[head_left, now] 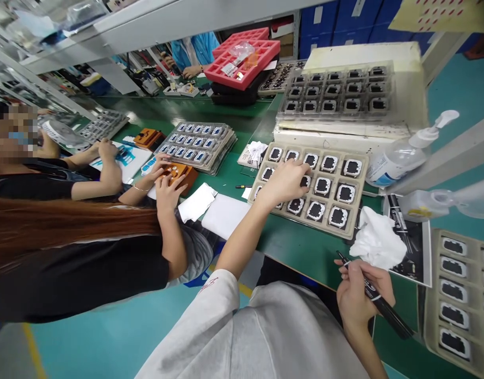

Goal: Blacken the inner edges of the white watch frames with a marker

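Note:
My left hand [287, 181] reaches over a beige tray [362, 192] of white-rimmed black square parts. Its fingers are apart and bent down at a part [305, 181] in the middle row, which still sits in its pocket. Whether the fingertips touch that part is partly hidden by the hand. My right hand [362, 292] is closed around a black marker pen [378, 301], off the table's front edge. The pen's dark tip [340, 256] points up and left, toward the tray, apart from it.
Crumpled white tissue [378, 239] and another marker [397, 213] lie right of the tray. A pump bottle [407, 150] stands behind them. Another part tray [435, 295] is at far right. Clear trays [336, 92] rest on a white box. Co-workers' hands [170, 189] work at an orange fixture [186, 173] on the left.

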Tool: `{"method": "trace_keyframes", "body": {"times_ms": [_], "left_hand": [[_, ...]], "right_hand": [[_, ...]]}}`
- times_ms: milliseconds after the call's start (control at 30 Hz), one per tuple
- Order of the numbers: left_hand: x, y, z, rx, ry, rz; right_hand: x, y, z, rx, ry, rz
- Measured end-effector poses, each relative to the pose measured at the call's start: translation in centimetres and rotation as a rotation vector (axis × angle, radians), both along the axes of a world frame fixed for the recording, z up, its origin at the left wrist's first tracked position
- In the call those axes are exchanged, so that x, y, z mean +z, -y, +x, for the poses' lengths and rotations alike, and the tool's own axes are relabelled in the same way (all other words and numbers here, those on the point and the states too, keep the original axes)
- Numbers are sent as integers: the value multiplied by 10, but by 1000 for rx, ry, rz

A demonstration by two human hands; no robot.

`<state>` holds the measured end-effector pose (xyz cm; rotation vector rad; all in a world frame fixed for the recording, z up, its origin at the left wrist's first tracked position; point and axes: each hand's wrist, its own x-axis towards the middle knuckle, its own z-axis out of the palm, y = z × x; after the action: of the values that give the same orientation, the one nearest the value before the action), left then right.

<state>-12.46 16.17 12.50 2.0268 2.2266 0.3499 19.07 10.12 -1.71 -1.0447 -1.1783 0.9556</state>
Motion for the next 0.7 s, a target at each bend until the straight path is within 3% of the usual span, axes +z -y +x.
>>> {"method": "trace_keyframes", "body": {"times_ms": [700], "left_hand": [[-42,11,25,164,-23,157]], "right_hand": [[-9,2,2,41,18,-40]]}}
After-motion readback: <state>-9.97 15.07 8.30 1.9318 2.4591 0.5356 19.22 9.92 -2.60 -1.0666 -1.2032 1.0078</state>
